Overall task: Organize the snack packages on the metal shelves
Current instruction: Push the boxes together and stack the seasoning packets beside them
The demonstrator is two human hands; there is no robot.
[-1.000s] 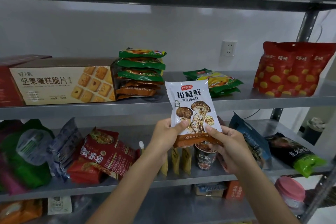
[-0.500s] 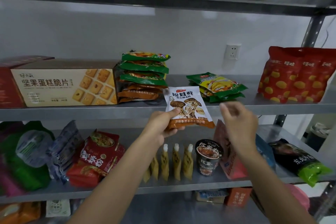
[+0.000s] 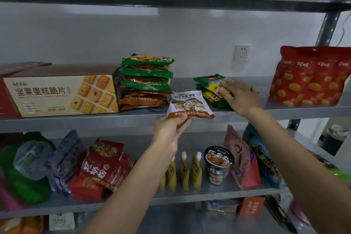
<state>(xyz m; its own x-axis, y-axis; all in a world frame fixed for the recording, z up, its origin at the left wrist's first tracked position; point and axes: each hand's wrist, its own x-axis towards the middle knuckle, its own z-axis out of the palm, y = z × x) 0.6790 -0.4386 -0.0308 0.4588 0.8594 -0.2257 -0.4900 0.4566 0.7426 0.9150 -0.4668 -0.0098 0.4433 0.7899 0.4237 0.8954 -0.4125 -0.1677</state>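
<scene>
Mushroom seasoning packet (image 3: 190, 104): we see it at the front edge of the metal shelf (image 3: 76, 122), between the stacked green packets (image 3: 146, 71) and the yellow-green packets (image 3: 208, 81).
Left hand (image 3: 171, 129): pinches the packet's orange bottom edge.
Right hand (image 3: 241, 97): lies palm-down, fingers relaxed, on the yellow-green packets.

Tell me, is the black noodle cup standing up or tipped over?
Standing up. The noodle cup sits on its base on the lower shelf, with its lid on top.
</scene>
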